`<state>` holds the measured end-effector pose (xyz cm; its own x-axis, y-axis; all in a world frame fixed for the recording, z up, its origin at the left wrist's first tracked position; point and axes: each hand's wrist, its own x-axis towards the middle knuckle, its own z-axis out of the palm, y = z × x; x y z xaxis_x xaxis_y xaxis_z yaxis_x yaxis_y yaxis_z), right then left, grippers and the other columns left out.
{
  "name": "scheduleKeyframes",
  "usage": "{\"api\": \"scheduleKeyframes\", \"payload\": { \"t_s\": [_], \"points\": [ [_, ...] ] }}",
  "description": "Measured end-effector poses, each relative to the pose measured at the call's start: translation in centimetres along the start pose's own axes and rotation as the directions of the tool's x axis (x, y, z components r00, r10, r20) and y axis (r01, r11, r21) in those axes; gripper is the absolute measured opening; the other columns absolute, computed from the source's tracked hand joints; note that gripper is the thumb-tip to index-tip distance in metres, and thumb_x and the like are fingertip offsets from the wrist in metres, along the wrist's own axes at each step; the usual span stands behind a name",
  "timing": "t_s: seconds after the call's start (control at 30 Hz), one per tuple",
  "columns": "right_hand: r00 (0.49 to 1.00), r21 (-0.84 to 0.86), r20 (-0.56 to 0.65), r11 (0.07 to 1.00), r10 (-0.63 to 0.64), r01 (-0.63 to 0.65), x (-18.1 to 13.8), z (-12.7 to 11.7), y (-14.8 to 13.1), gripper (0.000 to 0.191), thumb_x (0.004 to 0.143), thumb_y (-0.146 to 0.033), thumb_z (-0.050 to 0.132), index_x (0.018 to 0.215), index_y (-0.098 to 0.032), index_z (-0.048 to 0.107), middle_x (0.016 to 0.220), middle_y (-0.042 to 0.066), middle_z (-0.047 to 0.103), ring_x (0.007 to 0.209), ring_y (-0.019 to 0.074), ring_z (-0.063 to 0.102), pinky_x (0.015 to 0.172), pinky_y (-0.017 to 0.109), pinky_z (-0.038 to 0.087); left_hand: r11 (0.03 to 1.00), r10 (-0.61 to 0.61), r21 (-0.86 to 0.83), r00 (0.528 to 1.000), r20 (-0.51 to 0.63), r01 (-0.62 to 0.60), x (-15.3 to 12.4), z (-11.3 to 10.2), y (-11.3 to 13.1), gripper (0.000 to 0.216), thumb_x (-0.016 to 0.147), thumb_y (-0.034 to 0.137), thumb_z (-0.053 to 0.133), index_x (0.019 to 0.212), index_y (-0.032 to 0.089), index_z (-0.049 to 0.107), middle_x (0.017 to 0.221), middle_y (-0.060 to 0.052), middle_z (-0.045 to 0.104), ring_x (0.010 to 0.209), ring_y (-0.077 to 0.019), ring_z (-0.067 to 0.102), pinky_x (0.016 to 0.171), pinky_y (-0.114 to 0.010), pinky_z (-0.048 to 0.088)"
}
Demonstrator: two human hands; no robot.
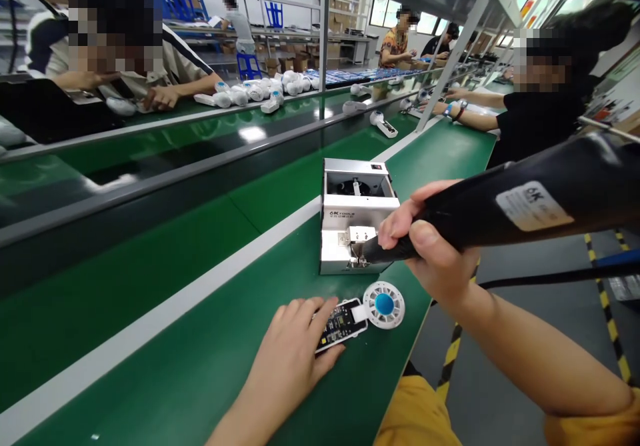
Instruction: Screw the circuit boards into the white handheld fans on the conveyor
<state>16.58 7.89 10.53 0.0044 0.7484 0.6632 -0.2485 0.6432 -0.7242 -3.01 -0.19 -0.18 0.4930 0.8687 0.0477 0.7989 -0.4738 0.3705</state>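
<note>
My right hand (429, 241) is wrapped round a black electric screwdriver (520, 203), whose tip points into the front slot of a small silver screw feeder box (356, 216). My left hand (295, 353) lies on the green bench, fingers curled over a small handheld fan part (357, 314) with a dark circuit board showing and a white round head with a blue centre (383, 304). The fan part lies flat just in front of the feeder box.
A green conveyor belt (165, 246) with a white stripe runs from lower left toward the far right. Several white fan units (260, 93) lie on the far side. Other people sit across the line and on my right. The bench edge and grey floor are at right.
</note>
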Motion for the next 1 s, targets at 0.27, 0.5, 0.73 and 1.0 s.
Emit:
{"api": "scheduleKeyframes", "payload": {
  "t_s": [0.27, 0.5, 0.73, 1.0],
  "points": [
    [0.996, -0.009, 0.042, 0.997, 0.080, -0.080, -0.4, -0.4, -1.2, 0.024, 0.088, -0.028, 0.067, 0.108, -0.024, 0.054, 0.068, -0.004, 0.058, 0.054, 0.0156, 0.057, 0.053, 0.033, 0.051, 0.987, -0.013, -0.160, 0.999, -0.039, 0.007, -0.2, 0.6, -0.9, 0.048, 0.083, 0.025, 0.070, 0.127, 0.022, 0.050, 0.118, -0.007, 0.058, 0.101, -0.0269, 0.053, 0.085, -0.041, 0.049],
    [1.000, 0.004, -0.001, 1.000, 0.027, -0.027, 0.5, -0.4, -1.5, 0.022, 0.085, -0.025, 0.068, 0.105, -0.023, 0.057, 0.068, -0.004, 0.056, 0.055, 0.0162, 0.057, 0.055, 0.036, 0.048, 0.983, 0.004, -0.185, 0.997, -0.077, -0.018, -0.2, 0.9, -1.0, 0.049, 0.082, 0.023, 0.072, 0.126, 0.022, 0.050, 0.116, -0.007, 0.059, 0.099, -0.0263, 0.054, 0.083, -0.040, 0.050],
    [0.998, -0.030, 0.058, 1.000, 0.000, 0.002, 0.4, -0.3, -0.9, 0.022, 0.088, -0.024, 0.065, 0.106, -0.023, 0.054, 0.070, -0.004, 0.057, 0.056, 0.0157, 0.058, 0.055, 0.035, 0.051, 0.982, 0.001, -0.188, 0.997, -0.080, -0.016, -0.1, 1.0, -1.0, 0.048, 0.082, 0.026, 0.072, 0.125, 0.021, 0.051, 0.116, -0.007, 0.059, 0.100, -0.0267, 0.054, 0.085, -0.041, 0.050],
    [0.997, -0.033, 0.076, 0.999, 0.013, -0.011, 0.1, -0.3, -0.5, 0.021, 0.087, -0.024, 0.067, 0.104, -0.024, 0.055, 0.070, -0.003, 0.059, 0.056, 0.0165, 0.058, 0.057, 0.036, 0.051, 0.979, -0.021, -0.203, 0.998, -0.058, 0.009, -0.1, 0.8, -0.9, 0.046, 0.082, 0.027, 0.072, 0.123, 0.022, 0.052, 0.115, -0.007, 0.059, 0.100, -0.0271, 0.053, 0.085, -0.042, 0.049]
  ]
}}
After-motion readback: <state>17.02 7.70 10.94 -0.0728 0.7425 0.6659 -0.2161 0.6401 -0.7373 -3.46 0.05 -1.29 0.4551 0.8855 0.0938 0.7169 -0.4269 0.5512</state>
